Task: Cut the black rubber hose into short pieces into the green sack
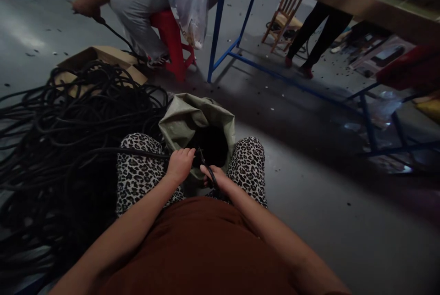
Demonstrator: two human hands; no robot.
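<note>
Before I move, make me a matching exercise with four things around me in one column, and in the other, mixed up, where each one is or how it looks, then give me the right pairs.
Things:
1. Scissors
2. Sack
3. Stool
4. Cardboard box

Places and states:
A. Partly covered by black cords
B. Red, beneath the seated person in a teal top
C. In the right hand
D. Open at the top, between the leopard-print knees

Right pairs: 1-C, 2-D, 3-B, 4-A
</note>
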